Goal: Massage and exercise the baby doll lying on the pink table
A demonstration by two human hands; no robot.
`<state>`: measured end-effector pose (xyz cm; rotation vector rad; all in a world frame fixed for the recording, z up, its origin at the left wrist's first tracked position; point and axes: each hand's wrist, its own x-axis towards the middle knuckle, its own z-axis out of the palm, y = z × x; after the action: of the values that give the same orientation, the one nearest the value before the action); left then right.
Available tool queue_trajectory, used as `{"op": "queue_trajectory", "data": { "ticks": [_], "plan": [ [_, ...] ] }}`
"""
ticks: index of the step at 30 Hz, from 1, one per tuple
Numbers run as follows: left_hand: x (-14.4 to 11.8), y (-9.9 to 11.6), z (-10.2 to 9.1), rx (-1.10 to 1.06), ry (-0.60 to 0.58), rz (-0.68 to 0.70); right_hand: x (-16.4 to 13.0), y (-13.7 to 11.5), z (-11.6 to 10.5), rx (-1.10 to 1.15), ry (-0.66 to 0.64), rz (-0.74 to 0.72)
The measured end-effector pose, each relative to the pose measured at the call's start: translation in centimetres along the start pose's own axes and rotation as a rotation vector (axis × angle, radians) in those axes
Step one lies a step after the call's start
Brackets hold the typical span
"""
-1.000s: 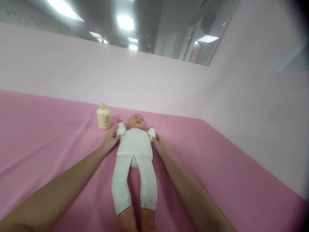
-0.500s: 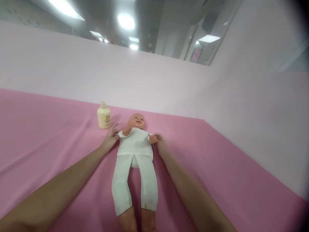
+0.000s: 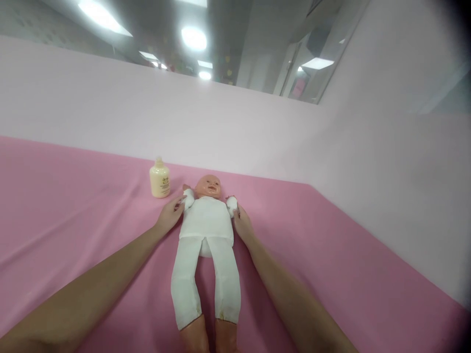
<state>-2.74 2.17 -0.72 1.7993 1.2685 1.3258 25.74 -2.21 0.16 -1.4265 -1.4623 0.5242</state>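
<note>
A baby doll (image 3: 206,218) in a white top and white trousers lies on its back, head away from me, its lower legs bare. Its two arms are raised beside its head, with the white sleeves on them. My left hand (image 3: 171,214) has its fingers closed at the doll's arm (image 3: 188,198) on the left side. On the other side, my right hand (image 3: 243,223) holds the doll's other arm (image 3: 232,205) near the sleeve; some of its fingers are hidden behind it.
A cream-coloured bottle (image 3: 160,181) with a narrow neck stands just beyond my left hand. Pink cloth (image 3: 91,206) with a few creases covers the surface. A pale wall (image 3: 221,127) rises behind, with a mirror-like pane (image 3: 253,54) reflecting ceiling lights.
Both doll arms have swung upward toward the head. My hands have closed on them; half a second ago the left fingers were spread beside the sleeve and the right was by the doll's hand.
</note>
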Motion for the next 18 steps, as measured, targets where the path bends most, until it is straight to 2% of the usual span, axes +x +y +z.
{"op": "queue_trajectory", "data": {
  "ticks": [4, 7, 11, 18],
  "plan": [
    [0.07, -0.37, -0.02, -0.073, -0.044, -0.086, 0.09, -0.13, -0.21, 0.13, 0.017, 0.042],
    [0.18, -0.35, -0.11, -0.206, -0.04, -0.128, 0.28, -0.12, -0.26, 0.317, 0.036, 0.069],
    [0.38, -0.28, -0.02, -0.391, -0.033, -0.105, 0.51, 0.12, -0.22, 0.459, 0.031, 0.093],
    [0.38, -0.15, 0.26, -0.437, -0.029, -0.097, 0.62, 0.3, 0.0, 0.555, 0.012, 0.188]
  ]
}}
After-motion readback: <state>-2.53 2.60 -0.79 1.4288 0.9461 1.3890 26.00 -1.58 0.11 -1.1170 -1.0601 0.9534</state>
